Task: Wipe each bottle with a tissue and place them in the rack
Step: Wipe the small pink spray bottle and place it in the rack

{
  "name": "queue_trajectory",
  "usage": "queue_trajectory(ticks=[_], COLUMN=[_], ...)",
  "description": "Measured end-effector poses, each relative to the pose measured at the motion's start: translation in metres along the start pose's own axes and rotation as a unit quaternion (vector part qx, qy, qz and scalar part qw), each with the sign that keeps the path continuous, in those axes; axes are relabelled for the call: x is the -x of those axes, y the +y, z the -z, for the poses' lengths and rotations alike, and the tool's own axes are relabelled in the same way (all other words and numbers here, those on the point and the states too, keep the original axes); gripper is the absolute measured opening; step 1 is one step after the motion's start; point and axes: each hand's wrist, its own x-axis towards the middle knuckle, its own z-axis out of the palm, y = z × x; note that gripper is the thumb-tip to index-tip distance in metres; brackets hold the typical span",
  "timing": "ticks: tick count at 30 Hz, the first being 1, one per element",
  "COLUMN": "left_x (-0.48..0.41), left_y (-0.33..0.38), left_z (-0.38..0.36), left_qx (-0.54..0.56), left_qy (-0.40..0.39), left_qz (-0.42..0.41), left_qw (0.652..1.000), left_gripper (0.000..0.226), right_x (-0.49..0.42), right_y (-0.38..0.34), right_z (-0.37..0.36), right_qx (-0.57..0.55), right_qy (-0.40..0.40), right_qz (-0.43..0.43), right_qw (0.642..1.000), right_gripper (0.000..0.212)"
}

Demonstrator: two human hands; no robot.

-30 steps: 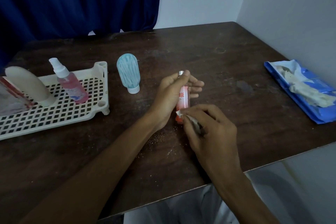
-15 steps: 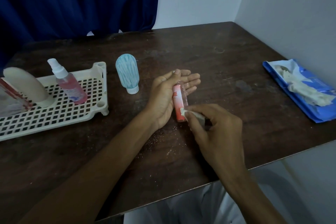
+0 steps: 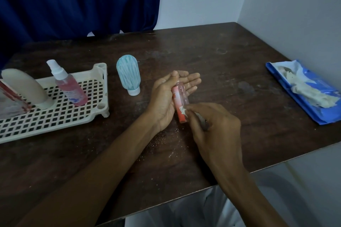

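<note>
Nearest, the right hand (image 3: pixel 215 127) pinched a wadded tissue (image 3: pixel 183 111) against the lower end of the pink bottle (image 3: pixel 180 100). The bottle lay along the palm of the left hand (image 3: pixel 166 96), whose fingers were stretched out flat, cradling rather than gripping it.

With nothing curled round it, a firm rub could probably have rolled the bottle off the palm onto the table (image 3: pixel 221 64), where pale grit (image 3: pixel 162 143) lay scattered and might have dirtied it again. The tissue looked small and worn, so it could have shredded.

Farther off, the blue bottle (image 3: pixel 128 75) stood cap-down, unwiped by the look of it, just beside the rack (image 3: pixel 105 94). A careless reach could have toppled it. The spray bottle (image 3: pixel 69 86) leaned inside the rack.
</note>
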Motion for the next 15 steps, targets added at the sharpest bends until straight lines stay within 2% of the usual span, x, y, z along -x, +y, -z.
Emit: queue_trajectory(ticks=[9,15], left_x=[-0.001,-0.001], left_y=[-0.001,-0.002], left_z=[0.003,0.003], left_qx=[-0.017,0.005], left_qy=[-0.027,-0.028], left_qz=[-0.003,-0.001], left_qw=[0.999,1.0], left_gripper=[0.029,0.029], right_x=[-0.008,0.001], right_y=[0.007,0.0], right_z=[0.002,0.003], right_qx=[0.004,0.011], right_qy=[-0.001,-0.014], right_qz=[-0.009,0.02], right_qw=[1.0,1.0], right_gripper=[0.017,0.02])
